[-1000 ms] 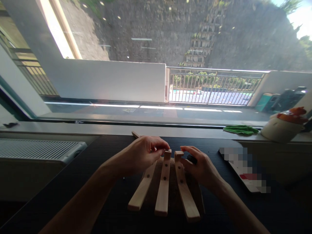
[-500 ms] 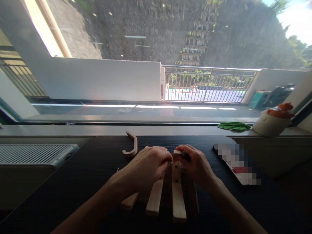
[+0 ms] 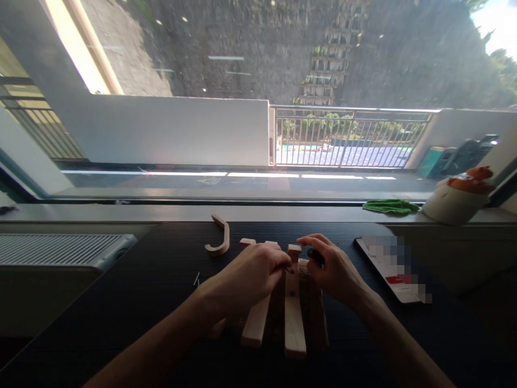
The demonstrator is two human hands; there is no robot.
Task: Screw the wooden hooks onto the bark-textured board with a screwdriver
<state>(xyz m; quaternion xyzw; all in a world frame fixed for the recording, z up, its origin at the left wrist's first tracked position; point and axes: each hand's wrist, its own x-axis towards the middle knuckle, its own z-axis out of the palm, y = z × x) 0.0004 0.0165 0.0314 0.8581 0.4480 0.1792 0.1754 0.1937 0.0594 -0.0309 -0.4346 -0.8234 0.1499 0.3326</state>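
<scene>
The right-hand wooden hook (image 3: 295,318) lies on the dark tabletop (image 3: 141,328), in front of the person and between the two hands. Its long axis runs almost straight away from the person: the plain, flat end points back toward the body, and the short bent end faces the window (image 3: 226,48). Two dark holes sit in line along that axis, toward the far end.

The left hand (image 3: 258,272) reaches over from the side with thumb and forefinger pressed together at the upper hole; whether something small is pinched there, I cannot tell. The right hand (image 3: 333,265) is curled around a black handle (image 3: 315,256), its forefinger stretched out just beside the hook's bent end.

To the left, the middle wooden hook (image 3: 257,322) slants, its far end leaning right, partly covered by the left hand. Only the far tip of another wooden hook (image 3: 247,241) shows clearly past the knuckles. A loose wooden hook (image 3: 226,234) lies apart near the far edge, its longer arm pointing toward the window and its curl opening left.

A few thin screws (image 3: 196,279) lie beside the left wrist. A green cloth (image 3: 390,207) and a pot (image 3: 454,203) sit on the windowsill (image 3: 283,214).
</scene>
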